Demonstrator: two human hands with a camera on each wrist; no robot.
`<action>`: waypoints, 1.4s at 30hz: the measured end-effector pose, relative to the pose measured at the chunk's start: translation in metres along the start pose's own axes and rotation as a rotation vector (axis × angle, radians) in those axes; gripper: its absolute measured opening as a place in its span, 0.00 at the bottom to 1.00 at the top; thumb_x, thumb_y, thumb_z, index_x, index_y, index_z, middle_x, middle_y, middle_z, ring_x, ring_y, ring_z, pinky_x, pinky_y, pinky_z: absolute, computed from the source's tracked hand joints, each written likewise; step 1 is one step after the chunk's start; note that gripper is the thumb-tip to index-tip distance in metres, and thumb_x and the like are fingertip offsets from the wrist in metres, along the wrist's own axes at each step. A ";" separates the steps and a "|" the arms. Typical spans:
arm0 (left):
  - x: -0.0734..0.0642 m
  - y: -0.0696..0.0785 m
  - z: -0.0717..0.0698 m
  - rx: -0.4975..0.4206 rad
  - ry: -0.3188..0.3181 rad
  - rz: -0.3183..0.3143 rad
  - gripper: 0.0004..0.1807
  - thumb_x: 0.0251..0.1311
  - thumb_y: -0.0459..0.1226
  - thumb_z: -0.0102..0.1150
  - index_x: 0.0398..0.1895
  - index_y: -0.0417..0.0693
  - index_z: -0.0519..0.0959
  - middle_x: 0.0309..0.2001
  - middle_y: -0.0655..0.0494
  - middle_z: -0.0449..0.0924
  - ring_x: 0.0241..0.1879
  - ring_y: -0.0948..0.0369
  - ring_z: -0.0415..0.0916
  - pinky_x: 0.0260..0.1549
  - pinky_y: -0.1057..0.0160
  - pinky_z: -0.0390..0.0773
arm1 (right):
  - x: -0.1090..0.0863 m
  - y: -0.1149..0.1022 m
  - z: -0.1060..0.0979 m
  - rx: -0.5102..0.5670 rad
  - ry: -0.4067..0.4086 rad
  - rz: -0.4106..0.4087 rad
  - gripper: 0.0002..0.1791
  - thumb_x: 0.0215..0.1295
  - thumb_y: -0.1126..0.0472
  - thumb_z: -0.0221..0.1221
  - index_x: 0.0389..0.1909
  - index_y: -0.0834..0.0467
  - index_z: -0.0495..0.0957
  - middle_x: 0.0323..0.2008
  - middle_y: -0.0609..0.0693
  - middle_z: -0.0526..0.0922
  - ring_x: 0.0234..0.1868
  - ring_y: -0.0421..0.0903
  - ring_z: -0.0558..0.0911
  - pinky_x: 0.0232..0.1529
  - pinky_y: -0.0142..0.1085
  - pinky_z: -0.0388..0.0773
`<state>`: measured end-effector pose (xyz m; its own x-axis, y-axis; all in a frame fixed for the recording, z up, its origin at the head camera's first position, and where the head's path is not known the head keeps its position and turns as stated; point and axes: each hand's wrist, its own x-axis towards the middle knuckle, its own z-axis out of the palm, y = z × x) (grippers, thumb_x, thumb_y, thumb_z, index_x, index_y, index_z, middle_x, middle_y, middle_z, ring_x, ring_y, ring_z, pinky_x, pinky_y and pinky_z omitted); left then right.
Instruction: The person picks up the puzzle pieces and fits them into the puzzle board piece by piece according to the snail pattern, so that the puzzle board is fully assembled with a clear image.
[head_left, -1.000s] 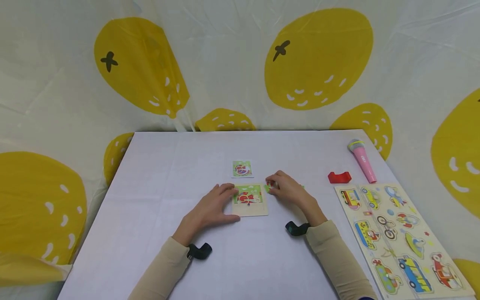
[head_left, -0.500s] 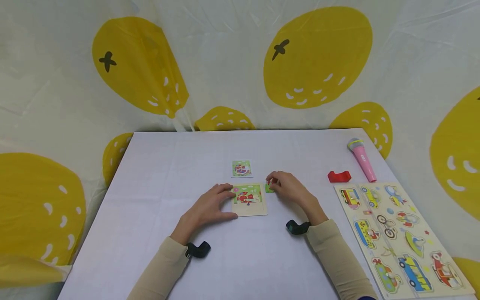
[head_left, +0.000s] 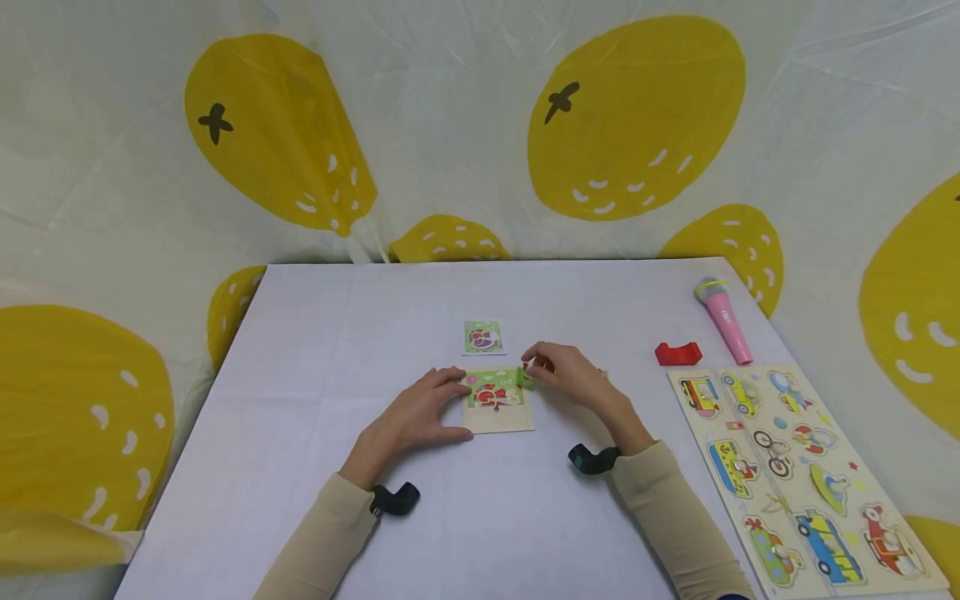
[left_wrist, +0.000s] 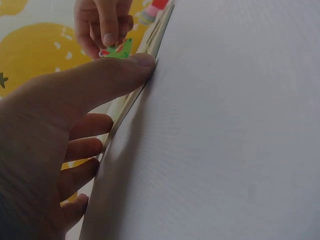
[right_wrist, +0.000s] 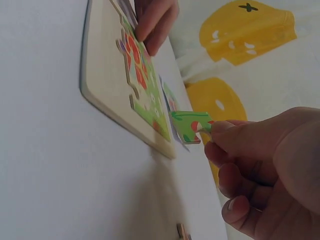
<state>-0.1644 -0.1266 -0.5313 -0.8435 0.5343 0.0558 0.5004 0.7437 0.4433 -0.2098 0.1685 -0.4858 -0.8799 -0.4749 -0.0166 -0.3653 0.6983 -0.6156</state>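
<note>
A small wooden puzzle board [head_left: 497, 422] lies mid-table, its upper part filled with green and red pieces and its lower strip bare wood. My left hand [head_left: 423, 408] rests at its left side, thumb stretched along the near edge [left_wrist: 145, 62] and fingers touching the far left part [right_wrist: 152, 32]. With thumb and fingertips, my right hand [head_left: 566, 373] pinches a green puzzle piece [right_wrist: 190, 122] with a red patch, held tilted over the board's right edge. Another puzzle piece [right_wrist: 183, 232] lies on the table, mostly hidden behind my right hand in the head view.
A picture card [head_left: 483, 337] of the same design lies just beyond the board. To the right are a red curved block [head_left: 678, 354], a pink toy microphone [head_left: 724, 321] and a large wooden vehicle puzzle [head_left: 806, 475]. A patterned curtain [head_left: 450, 125] hangs behind the table.
My right hand has brought the green puzzle piece left, from the table beside the board to its right edge. My left hand has stayed nearly still on the board.
</note>
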 end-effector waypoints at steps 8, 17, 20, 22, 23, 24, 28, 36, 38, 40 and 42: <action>0.000 0.000 0.000 -0.012 -0.013 -0.001 0.39 0.49 0.61 0.71 0.63 0.54 0.78 0.72 0.56 0.67 0.76 0.56 0.60 0.79 0.55 0.53 | -0.001 -0.016 0.014 0.015 -0.050 -0.032 0.11 0.70 0.62 0.61 0.51 0.56 0.80 0.35 0.46 0.82 0.35 0.41 0.76 0.38 0.32 0.75; 0.001 -0.002 0.000 -0.022 -0.010 0.004 0.39 0.49 0.61 0.71 0.63 0.55 0.78 0.72 0.57 0.68 0.76 0.56 0.60 0.78 0.54 0.54 | -0.001 -0.027 0.034 0.042 -0.087 -0.117 0.09 0.69 0.63 0.60 0.49 0.56 0.80 0.32 0.45 0.82 0.33 0.39 0.76 0.38 0.31 0.76; 0.001 -0.002 0.000 -0.025 -0.013 0.005 0.39 0.49 0.62 0.71 0.63 0.55 0.78 0.72 0.57 0.68 0.76 0.56 0.60 0.78 0.54 0.54 | -0.001 -0.027 0.042 0.045 -0.053 -0.183 0.08 0.68 0.64 0.60 0.46 0.57 0.81 0.30 0.44 0.81 0.31 0.37 0.75 0.35 0.29 0.75; 0.001 -0.002 0.000 -0.026 -0.012 0.006 0.39 0.49 0.62 0.71 0.63 0.55 0.78 0.72 0.57 0.68 0.76 0.55 0.60 0.78 0.54 0.54 | -0.001 -0.028 0.047 0.048 -0.035 -0.218 0.07 0.67 0.65 0.61 0.45 0.58 0.81 0.29 0.44 0.81 0.30 0.35 0.75 0.34 0.29 0.75; 0.001 -0.002 0.000 -0.026 -0.010 0.007 0.39 0.49 0.62 0.71 0.63 0.55 0.78 0.72 0.57 0.68 0.76 0.55 0.60 0.78 0.54 0.54 | -0.001 -0.029 0.048 0.047 -0.034 -0.221 0.07 0.67 0.64 0.62 0.44 0.57 0.81 0.29 0.44 0.81 0.30 0.35 0.75 0.34 0.29 0.75; 0.001 -0.002 0.000 -0.026 -0.007 0.007 0.39 0.49 0.62 0.71 0.63 0.55 0.78 0.72 0.57 0.68 0.76 0.55 0.60 0.78 0.53 0.54 | -0.001 -0.030 0.050 0.045 -0.039 -0.220 0.07 0.67 0.64 0.62 0.44 0.57 0.81 0.29 0.43 0.81 0.31 0.35 0.75 0.35 0.29 0.75; 0.000 -0.002 0.001 -0.024 0.001 0.008 0.39 0.49 0.62 0.71 0.63 0.54 0.78 0.72 0.57 0.68 0.75 0.56 0.61 0.78 0.54 0.55 | -0.001 -0.035 0.055 0.037 -0.066 -0.168 0.07 0.69 0.61 0.61 0.45 0.54 0.81 0.31 0.42 0.80 0.32 0.36 0.75 0.36 0.29 0.74; 0.000 -0.002 0.000 -0.036 -0.006 -0.004 0.38 0.50 0.61 0.71 0.63 0.55 0.78 0.72 0.58 0.68 0.76 0.56 0.60 0.78 0.53 0.56 | -0.001 -0.043 0.060 0.015 -0.089 -0.165 0.08 0.68 0.62 0.61 0.47 0.56 0.81 0.33 0.42 0.81 0.33 0.37 0.75 0.38 0.30 0.75; 0.000 -0.002 0.000 -0.041 -0.010 -0.006 0.38 0.50 0.61 0.71 0.63 0.55 0.78 0.72 0.58 0.68 0.76 0.56 0.60 0.78 0.53 0.56 | -0.001 -0.043 0.061 -0.009 -0.086 -0.176 0.09 0.68 0.62 0.61 0.47 0.56 0.81 0.34 0.42 0.81 0.34 0.37 0.75 0.40 0.31 0.75; 0.000 -0.002 0.000 -0.045 -0.012 -0.008 0.38 0.50 0.62 0.71 0.63 0.55 0.78 0.72 0.58 0.68 0.76 0.56 0.59 0.78 0.53 0.56 | -0.001 -0.044 0.062 -0.031 -0.082 -0.184 0.09 0.68 0.61 0.61 0.47 0.56 0.82 0.34 0.43 0.81 0.35 0.38 0.75 0.40 0.31 0.75; 0.001 -0.002 0.000 -0.048 -0.012 -0.004 0.39 0.50 0.61 0.71 0.63 0.54 0.78 0.72 0.57 0.68 0.76 0.55 0.59 0.78 0.53 0.55 | -0.001 -0.043 0.063 -0.049 -0.082 -0.188 0.09 0.68 0.61 0.61 0.48 0.56 0.82 0.35 0.43 0.81 0.35 0.38 0.75 0.40 0.32 0.75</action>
<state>-0.1661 -0.1281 -0.5322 -0.8428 0.5365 0.0439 0.4873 0.7257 0.4857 -0.1743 0.1051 -0.5089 -0.7681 -0.6397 0.0298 -0.5367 0.6176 -0.5749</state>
